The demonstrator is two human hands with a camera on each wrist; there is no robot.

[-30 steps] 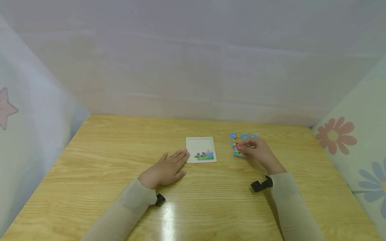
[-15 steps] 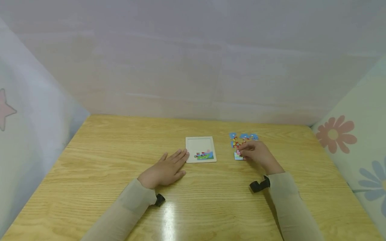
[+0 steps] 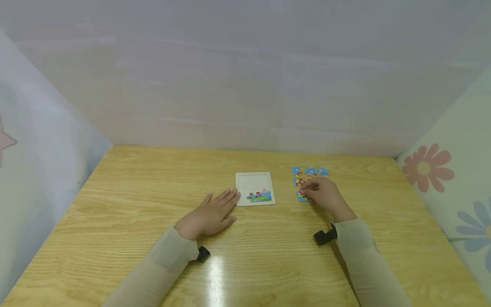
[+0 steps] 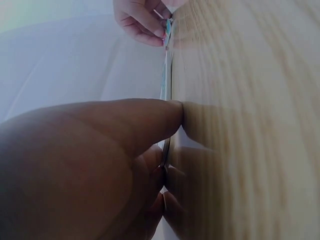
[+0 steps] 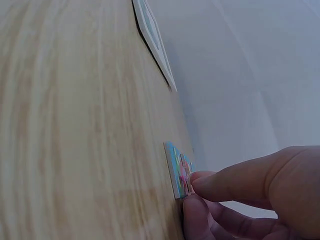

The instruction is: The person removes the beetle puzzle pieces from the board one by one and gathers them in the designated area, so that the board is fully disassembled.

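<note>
A white square puzzle board (image 3: 253,181) lies mid-table, with several joined green, blue and red pieces (image 3: 261,196) in its lower right part. My left hand (image 3: 209,216) rests flat on the table, its fingertips at the board's left edge. To the right of the board, my right hand (image 3: 324,196) pinches a puzzle piece (image 3: 301,196) between thumb and fingers; the piece has a blue edge, green and a pink-red shape. The right wrist view shows this piece (image 5: 175,170) low at the tabletop, its right side hidden by the fingers.
Several loose puzzle pieces, such as a blue one (image 3: 296,170) and a yellow-and-red one (image 3: 299,178), lie just beyond my right hand. The wooden table (image 3: 153,179) ends at a pale cloth wall (image 3: 245,94) behind, with printed side walls left and right.
The right hand has drawn a puzzle piece slightly toward me, then shifted it back up a little near the other pieces. The left hand stays at the board's edge.
</note>
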